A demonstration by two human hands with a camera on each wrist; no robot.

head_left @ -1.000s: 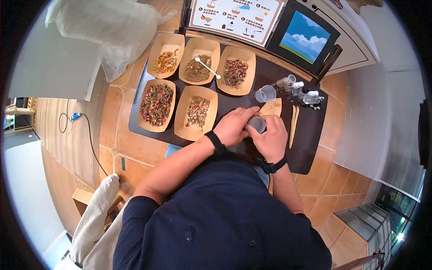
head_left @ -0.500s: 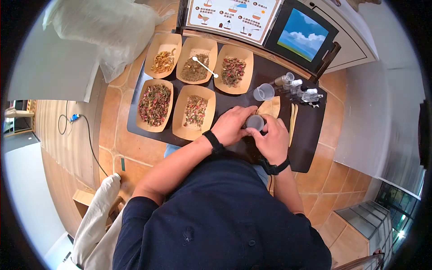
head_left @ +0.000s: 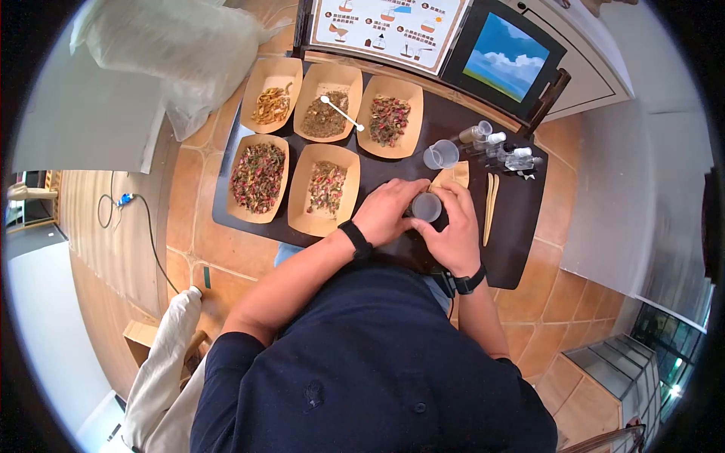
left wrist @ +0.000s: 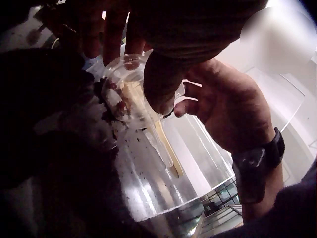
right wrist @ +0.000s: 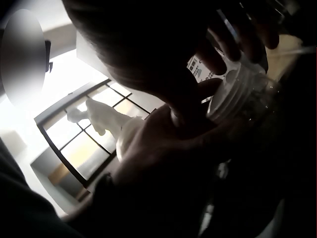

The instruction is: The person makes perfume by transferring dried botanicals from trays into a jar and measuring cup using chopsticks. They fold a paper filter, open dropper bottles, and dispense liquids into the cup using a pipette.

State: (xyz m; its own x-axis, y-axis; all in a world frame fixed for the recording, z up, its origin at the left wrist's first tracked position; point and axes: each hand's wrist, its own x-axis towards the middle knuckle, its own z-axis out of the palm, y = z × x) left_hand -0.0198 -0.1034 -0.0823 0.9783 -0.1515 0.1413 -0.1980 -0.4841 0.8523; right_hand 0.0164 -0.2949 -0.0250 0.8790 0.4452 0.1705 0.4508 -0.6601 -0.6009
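Between both hands stands a small clear plastic jar (head_left: 427, 207), its round top facing up near the table's front edge. My left hand (head_left: 384, 212) holds it from the left, the thumb along the near side. From the right, my right hand (head_left: 453, 230) curves round it, thumb at the near side and fingers reaching the far side. Dark red bits show through the jar's wall (left wrist: 119, 99) in the left wrist view. The right wrist view is dark, but the jar's ridged rim (right wrist: 233, 96) shows below the fingers. A folded tan paper piece (head_left: 455, 174) lies just beyond the hands.
Several paper trays of dried plant matter, such as one (head_left: 259, 175), stand at left; a white spoon (head_left: 341, 112) lies across one. A clear cup (head_left: 441, 155), small bottles (head_left: 504, 151) and wooden sticks (head_left: 491, 208) are at right. An instruction board (head_left: 384, 32) stands behind.
The right fingers have loosened and straightened a little along the jar's right side. The left hand keeps its hold, and the jar stays in nearly the same place.
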